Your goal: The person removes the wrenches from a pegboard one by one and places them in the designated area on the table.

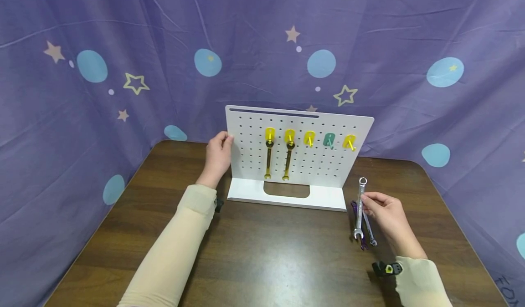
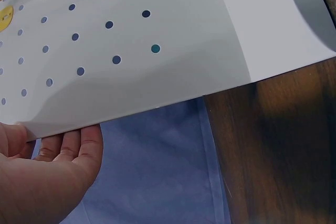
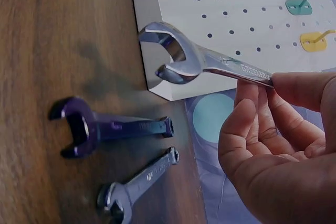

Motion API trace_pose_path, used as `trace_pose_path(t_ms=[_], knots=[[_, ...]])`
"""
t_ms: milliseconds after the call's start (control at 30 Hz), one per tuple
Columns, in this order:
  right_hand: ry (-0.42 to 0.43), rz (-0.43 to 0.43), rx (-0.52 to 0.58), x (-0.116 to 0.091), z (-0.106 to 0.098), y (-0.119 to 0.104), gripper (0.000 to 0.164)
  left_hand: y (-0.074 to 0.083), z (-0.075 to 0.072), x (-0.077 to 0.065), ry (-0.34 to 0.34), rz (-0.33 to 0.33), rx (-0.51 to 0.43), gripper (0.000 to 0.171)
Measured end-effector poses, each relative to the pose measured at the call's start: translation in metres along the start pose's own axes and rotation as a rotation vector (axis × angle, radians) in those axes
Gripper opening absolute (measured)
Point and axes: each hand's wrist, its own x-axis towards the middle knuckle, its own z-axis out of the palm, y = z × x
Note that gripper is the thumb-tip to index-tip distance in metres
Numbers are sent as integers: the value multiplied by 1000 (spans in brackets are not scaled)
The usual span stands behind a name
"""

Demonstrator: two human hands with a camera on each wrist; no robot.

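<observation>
"What's at the left, from where you stand?"

"A person's left hand [image 1: 218, 156] pinches the near side edge of a white pegboard [image 1: 311, 159], thumb in front, apparently to steady it."

"And along the board?"

"One gold wrench [image 1: 268, 161] and a second gold wrench [image 1: 288, 163] hang by their rings from yellow hooks [image 1: 270, 133]; then come a bare yellow hook [image 1: 309, 137], a green hook [image 1: 329, 139] and an end hook [image 1: 350, 141], also yellow (I count three vacancies)."

"Farther right?"

"A purple wrench [image 3: 121, 128] and a small silver wrench [image 3: 142, 184] lie on the wooden table [image 1: 262, 252]. Above them, the right hand [image 1: 385, 213] pinches a chrome wrench [image 1: 360, 209]."

"Which step, then?"

"The pick-up, I'd judge. Next calls for carrying it left, ring foremost, and threading that ring over a vacant hook"
</observation>
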Motion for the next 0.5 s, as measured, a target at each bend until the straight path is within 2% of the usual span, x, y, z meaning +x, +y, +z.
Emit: trace_pose_path(t_ms=[500], knots=[[-9,19,-32,-3,-9,3,30,-1,0,0,-3,-4,-13,24]])
